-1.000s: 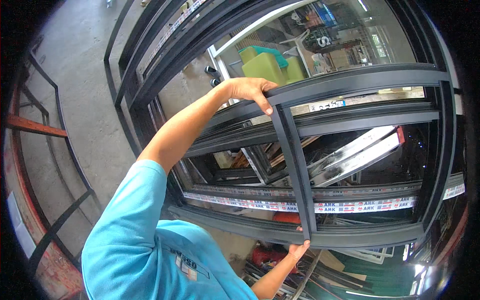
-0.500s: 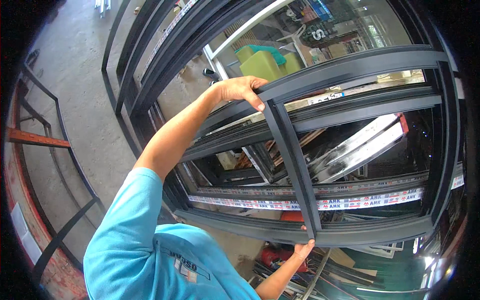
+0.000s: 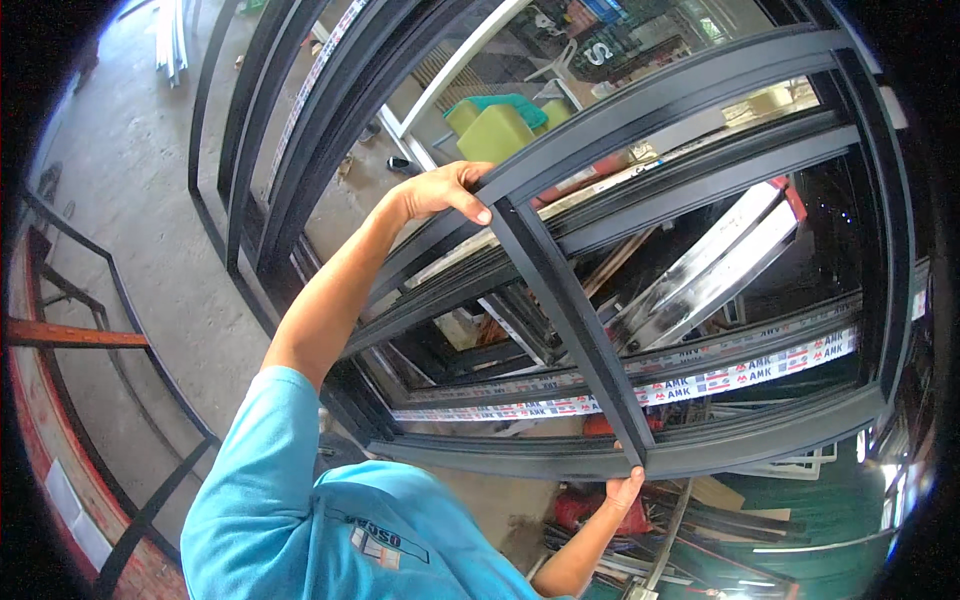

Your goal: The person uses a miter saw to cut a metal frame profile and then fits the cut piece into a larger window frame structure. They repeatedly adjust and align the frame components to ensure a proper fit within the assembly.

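A large dark grey metal window frame (image 3: 570, 312) with a crossbar spans the middle and right of the view, tilted. Near the crossbar's upper end, my left hand (image 3: 440, 191) is closed over the frame's upper rail, thumb on the near face and fingers partly hidden behind it. Lower down, my right hand (image 3: 626, 487) grips the lower rail by the crossbar's other end, its fingers partly out of sight. Printed white tape (image 3: 735, 380) runs along a dark bar seen through the frame's openings.
More dark frames (image 3: 300, 150) stand upright at the upper left. A red-edged bench (image 3: 60, 420) lies at far left. Beyond the frame are a green chair (image 3: 490, 130), shiny metal profiles (image 3: 700, 270) and, low at right, a pile of long strips (image 3: 720, 530).
The frame has tilted, its right end rising in view. My left hand has shifted slightly left, and my right hand slightly right and up, both keeping their grip.
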{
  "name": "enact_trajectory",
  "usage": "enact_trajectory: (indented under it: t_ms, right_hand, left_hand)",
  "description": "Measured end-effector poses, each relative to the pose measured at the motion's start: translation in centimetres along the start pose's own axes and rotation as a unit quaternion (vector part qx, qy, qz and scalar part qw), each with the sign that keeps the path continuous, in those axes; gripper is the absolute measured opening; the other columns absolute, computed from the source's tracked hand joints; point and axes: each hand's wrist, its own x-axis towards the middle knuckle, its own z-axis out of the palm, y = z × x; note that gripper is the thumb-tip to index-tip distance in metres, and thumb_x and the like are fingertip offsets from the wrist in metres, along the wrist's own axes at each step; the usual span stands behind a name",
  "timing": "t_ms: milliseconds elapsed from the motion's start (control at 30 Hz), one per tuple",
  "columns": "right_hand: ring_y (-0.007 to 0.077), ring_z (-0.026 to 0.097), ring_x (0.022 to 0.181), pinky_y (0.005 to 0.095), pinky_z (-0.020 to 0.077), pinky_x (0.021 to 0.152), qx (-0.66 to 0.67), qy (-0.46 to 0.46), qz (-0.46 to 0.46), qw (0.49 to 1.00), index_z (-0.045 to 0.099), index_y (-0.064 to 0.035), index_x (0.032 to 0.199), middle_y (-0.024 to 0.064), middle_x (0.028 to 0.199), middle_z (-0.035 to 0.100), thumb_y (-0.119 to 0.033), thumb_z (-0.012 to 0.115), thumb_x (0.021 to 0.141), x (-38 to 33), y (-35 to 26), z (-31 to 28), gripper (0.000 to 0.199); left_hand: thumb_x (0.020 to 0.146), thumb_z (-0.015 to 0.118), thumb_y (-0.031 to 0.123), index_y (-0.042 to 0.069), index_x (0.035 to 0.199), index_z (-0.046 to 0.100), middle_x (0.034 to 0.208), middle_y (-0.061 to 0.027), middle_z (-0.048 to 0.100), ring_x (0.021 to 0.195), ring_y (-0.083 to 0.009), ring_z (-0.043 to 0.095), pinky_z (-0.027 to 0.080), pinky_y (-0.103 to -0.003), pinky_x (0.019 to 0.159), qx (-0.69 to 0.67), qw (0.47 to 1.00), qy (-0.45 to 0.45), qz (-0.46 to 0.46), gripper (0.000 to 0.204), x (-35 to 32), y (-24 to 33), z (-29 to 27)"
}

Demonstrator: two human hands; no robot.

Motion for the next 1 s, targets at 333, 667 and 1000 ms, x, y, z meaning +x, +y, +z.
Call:
enact_trajectory:
  t_ms: [333,667,1000]
  right_hand:
    - [0.0282,0.059,0.115,0.0443,0.0477,0.101,0.02,0.017,0.0,1.0,0.054,0.0022,0.13,0.0132,0.124,0.062,-0.043,0.084,0.071,-0.5,1.7,-2.6,0.08]
    - [0.027,0.06,0.109,0.0437,0.0436,0.102,0.087,0.088,-0.005,0.992,0.045,-0.0034,0.14,0.0101,0.125,0.06,-0.011,0.074,0.073,-0.1,2.3,-1.1,0.073]
    - [0.02,0.065,0.097,0.0363,0.0518,0.088,0.101,0.078,-0.004,0.992,0.057,0.0012,0.124,0.0081,0.11,0.068,-0.015,0.084,0.071,-0.7,0.6,1.4,0.062]
  left_hand:
    - [0.063,0.081,0.025,-0.001,0.133,0.054,0.124,-0.0079,0.064,0.116,-0.0175,0.055,0.038,-0.03,0.104,0.093,0.995,0.042,-0.017,0.08,0.1,-0.7,-0.3]
    - [0.06,0.08,0.026,-0.001,0.132,0.053,0.118,-0.0075,0.064,0.109,-0.0214,0.06,0.045,-0.034,0.096,0.058,0.991,0.107,-0.054,0.082,-0.3,-2.1,-1.4]
    - [0.06,0.081,0.026,0.002,0.126,0.058,0.116,-0.0056,0.066,0.108,-0.0225,0.062,0.046,-0.036,0.096,0.019,0.99,0.099,-0.096,0.074,-0.2,-2.5,-4.3]
